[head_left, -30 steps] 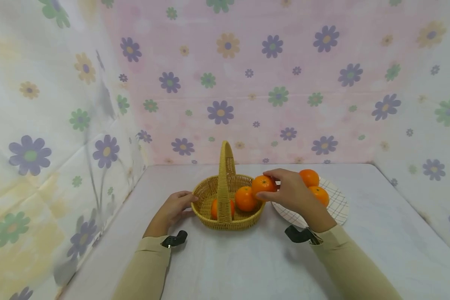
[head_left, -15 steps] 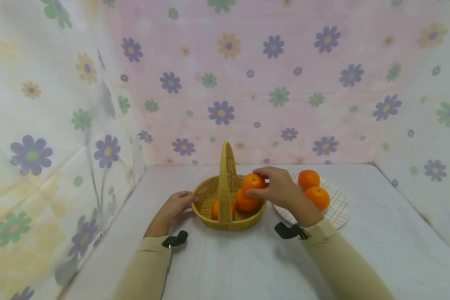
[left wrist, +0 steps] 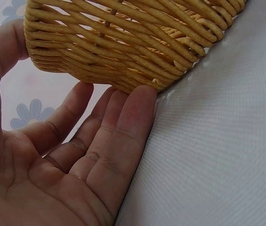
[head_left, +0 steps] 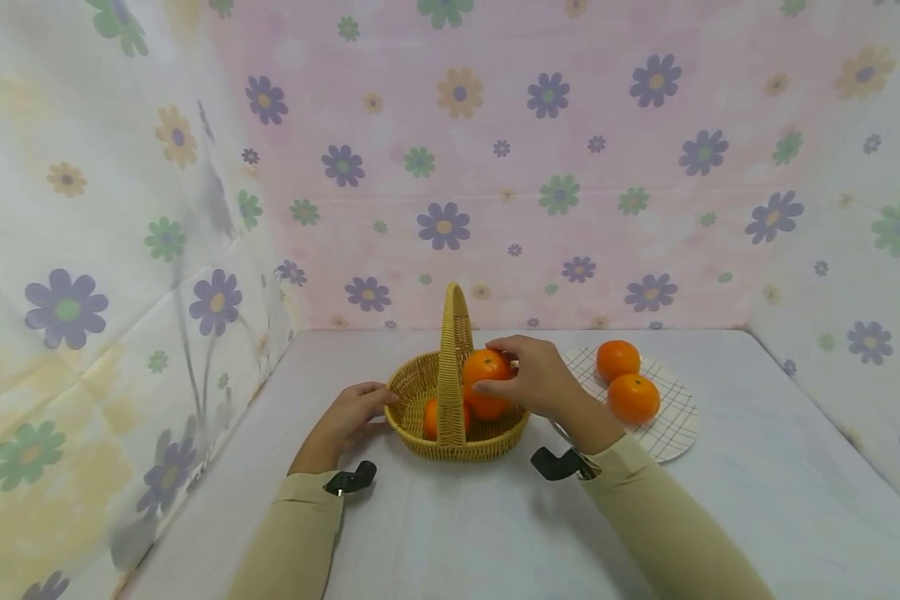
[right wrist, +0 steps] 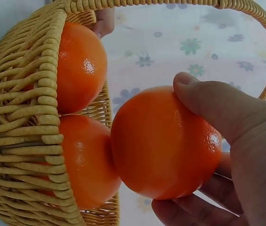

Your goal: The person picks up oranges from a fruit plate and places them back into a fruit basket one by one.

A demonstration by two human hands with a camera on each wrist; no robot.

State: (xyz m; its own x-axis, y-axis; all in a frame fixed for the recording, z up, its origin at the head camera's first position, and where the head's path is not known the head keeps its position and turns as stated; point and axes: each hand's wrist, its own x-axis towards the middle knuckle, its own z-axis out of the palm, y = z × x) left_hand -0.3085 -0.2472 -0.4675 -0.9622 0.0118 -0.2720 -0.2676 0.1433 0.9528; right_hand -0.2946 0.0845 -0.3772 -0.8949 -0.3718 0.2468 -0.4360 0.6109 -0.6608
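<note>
My right hand grips an orange between thumb and fingers, over the right side of a yellow wicker basket. In the right wrist view the held orange overlaps a lower orange inside the basket. Another orange sits beside that one, partly hidden by the handle in the head view. My left hand steadies the basket's left end. In the left wrist view, its thumb reaches the rim and its fingertips press the woven wall near the tabletop.
To the right lies a round white plate with a grid pattern, bearing two oranges. The basket's tall arched handle rises close to the held orange. Floral cloth hangs behind and at the sides of the white tabletop.
My right hand has carried the orange leftward from the basket's right rim, further in over the basket toward the handle. The left hand and basket stay in place.
</note>
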